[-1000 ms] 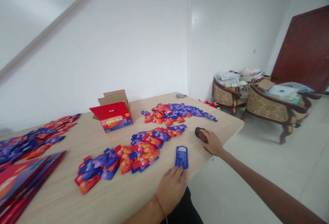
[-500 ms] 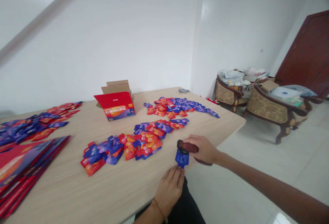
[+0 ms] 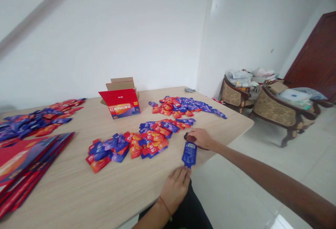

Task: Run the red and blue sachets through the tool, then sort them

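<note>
A blue sachet [image 3: 189, 154] lies near the table's front right edge, its narrow end pinched under the fingers of my left hand [image 3: 176, 186]. Just beyond its wide end, my right hand [image 3: 201, 138] is closed around a dark reddish-brown handled tool [image 3: 191, 138], whose far part is partly hidden by the fingers. Left of my hands stretches a row of red and blue sachets [image 3: 154, 138], with more at its left end [image 3: 107, 150]. Behind it lies another pile of sachets [image 3: 178, 105].
An open red carton [image 3: 123, 104] stands at the back of the table [image 3: 78, 187]. Flattened red cartons [image 3: 34, 166] and a sachet heap [image 3: 34, 122] are at the left. Two patterned chairs [image 3: 278, 108] hold bags and boxes beyond the right edge.
The tool in my right hand has moved away from me, off the blue sachet, which now shows its full printed face. My left hand still holds the narrow end. The view has shifted slightly.
</note>
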{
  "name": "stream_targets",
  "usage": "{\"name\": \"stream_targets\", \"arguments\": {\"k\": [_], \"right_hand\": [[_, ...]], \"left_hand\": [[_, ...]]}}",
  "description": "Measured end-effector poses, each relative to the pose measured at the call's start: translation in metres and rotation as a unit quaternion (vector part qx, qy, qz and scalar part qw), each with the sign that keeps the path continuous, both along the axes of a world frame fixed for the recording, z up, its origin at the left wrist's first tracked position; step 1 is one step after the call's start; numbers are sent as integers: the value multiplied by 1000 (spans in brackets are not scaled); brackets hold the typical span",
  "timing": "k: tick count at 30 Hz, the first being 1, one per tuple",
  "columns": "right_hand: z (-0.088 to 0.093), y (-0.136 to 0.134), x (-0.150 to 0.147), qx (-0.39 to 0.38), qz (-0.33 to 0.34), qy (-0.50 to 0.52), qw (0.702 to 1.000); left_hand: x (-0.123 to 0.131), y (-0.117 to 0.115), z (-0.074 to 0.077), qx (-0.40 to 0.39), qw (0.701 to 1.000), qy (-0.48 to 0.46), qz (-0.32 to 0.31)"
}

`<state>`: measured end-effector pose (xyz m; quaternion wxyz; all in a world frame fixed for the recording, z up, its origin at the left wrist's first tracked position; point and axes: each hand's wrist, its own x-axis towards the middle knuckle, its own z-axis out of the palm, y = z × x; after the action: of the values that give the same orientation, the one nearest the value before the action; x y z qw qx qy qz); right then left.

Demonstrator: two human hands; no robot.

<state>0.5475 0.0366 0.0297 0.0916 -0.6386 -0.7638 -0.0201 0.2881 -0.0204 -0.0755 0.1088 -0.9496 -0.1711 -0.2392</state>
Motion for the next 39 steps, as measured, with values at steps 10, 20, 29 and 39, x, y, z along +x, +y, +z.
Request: {"name": "stream_targets", "arguments": {"k": [10, 20, 29, 39], "right_hand": [[-9, -61, -51, -11, 170, 54, 984], [-11, -6, 12, -3, -35, 27, 999], [11, -28, 34, 161, -92, 199, 962], [35, -55, 37, 213, -82, 219, 949]], "left_hand": [[1, -1, 1, 7, 1000, 6, 7], [1, -1, 4, 20, 1000, -4, 1], [-2, -16, 21, -48, 995, -81, 31], [-19, 10, 47, -511, 781, -342, 109]]}}
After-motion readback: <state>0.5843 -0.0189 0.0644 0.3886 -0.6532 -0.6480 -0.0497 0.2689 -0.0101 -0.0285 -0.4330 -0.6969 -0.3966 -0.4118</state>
